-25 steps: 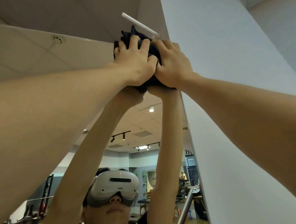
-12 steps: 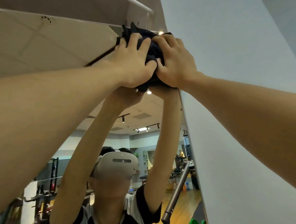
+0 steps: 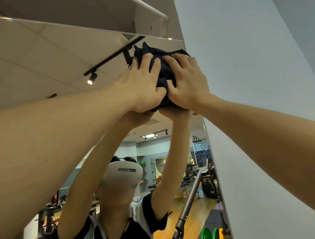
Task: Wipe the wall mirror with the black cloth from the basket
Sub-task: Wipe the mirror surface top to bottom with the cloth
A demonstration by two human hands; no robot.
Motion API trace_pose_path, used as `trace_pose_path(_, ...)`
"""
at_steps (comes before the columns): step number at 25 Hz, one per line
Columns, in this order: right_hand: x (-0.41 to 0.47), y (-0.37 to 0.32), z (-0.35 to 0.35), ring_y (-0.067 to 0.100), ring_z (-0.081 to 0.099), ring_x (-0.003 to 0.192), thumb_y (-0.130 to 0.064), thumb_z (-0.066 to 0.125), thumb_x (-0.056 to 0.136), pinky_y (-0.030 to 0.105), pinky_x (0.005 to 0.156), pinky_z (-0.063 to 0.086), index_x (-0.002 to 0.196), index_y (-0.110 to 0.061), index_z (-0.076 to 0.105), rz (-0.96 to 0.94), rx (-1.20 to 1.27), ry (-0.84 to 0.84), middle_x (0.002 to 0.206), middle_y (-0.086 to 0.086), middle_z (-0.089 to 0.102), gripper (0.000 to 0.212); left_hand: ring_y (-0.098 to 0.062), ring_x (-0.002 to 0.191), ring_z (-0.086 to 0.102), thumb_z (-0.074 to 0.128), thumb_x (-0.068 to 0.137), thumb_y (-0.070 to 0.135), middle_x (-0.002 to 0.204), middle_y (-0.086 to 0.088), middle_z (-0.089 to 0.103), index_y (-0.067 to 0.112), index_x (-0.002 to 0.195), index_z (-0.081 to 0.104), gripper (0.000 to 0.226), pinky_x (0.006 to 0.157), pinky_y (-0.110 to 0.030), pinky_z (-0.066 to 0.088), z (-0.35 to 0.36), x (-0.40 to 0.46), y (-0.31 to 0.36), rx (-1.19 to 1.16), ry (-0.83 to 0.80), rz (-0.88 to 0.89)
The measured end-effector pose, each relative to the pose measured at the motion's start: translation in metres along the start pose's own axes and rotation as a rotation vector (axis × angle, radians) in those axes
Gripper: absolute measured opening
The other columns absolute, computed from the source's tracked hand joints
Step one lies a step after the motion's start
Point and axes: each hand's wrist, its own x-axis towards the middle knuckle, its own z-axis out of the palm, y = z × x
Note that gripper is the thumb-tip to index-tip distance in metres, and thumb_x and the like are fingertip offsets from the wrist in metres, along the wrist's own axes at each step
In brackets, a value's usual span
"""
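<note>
Both hands, left (image 3: 140, 85) and right (image 3: 187, 82), gripped bunched cloth (image 3: 163, 68) against mirror (image 3: 46, 62) at one o'clock, for pressure.

Pale grey wall (image 3: 255, 88) at right; white ceiling tube (image 3: 148, 6) overhead; wood floor (image 3: 190, 212), track spotlight (image 3: 91, 78) reflected.

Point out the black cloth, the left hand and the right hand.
black cloth (image 3: 165, 65), head view, bunched fabric between the fingers.
left hand (image 3: 138, 87), head view, back of hand.
right hand (image 3: 189, 82), head view, back of hand.
</note>
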Motion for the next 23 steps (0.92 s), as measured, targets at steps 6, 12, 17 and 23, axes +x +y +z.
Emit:
trace_pose_path(6,0.011,-0.051,0.018,0.031,0.047,0.135,-0.043,0.044,0.089,0.05,0.116,0.039,0.146,-0.015,0.054,-0.03,0.016,0.064,0.144,0.009,0.057,0.064,-0.04,0.152,0.02,0.041,0.101,0.047,0.169,-0.007,0.002,0.014,0.164,0.005,0.08,0.114,-0.053,0.039,-0.01,-0.025,-0.05,-0.012,-0.001,0.013)
trace_pose_path(12,0.022,-0.11,0.035,0.033,0.046,0.137,-0.045,0.043,0.09,0.05,0.119,0.035,0.146,-0.015,0.053,-0.03,0.017,0.095,0.146,0.01,0.055,0.064,-0.038,0.15,0.023,0.043,0.102,0.044,0.169,-0.008,0.004,0.012,0.164,0.005,0.08,0.116,-0.051,0.04,-0.023,-0.055,-0.102,-0.025,0.017,0.01)
trace_pose_path(17,0.036,-0.175,0.053,0.032,0.04,0.142,-0.047,0.042,0.091,0.053,0.122,0.03,0.149,-0.02,0.049,0.016,0.026,0.089,0.151,0.008,0.051,0.065,-0.033,0.155,0.015,0.041,0.102,0.042,0.17,-0.003,-0.001,0.013,0.165,0.003,0.079,0.12,-0.052,0.036,-0.038,-0.085,-0.159,-0.025,0.005,-0.004)
trace_pose_path(23,0.054,-0.249,0.07,0.033,0.039,0.143,-0.051,0.035,0.09,0.054,0.124,0.027,0.149,-0.021,0.049,0.017,0.039,0.091,0.152,0.008,0.05,0.069,-0.031,0.157,0.012,0.043,0.103,0.038,0.171,-0.001,-0.003,0.014,0.165,0.003,0.078,0.121,-0.05,0.035,-0.058,-0.121,-0.224,-0.031,-0.012,-0.031)
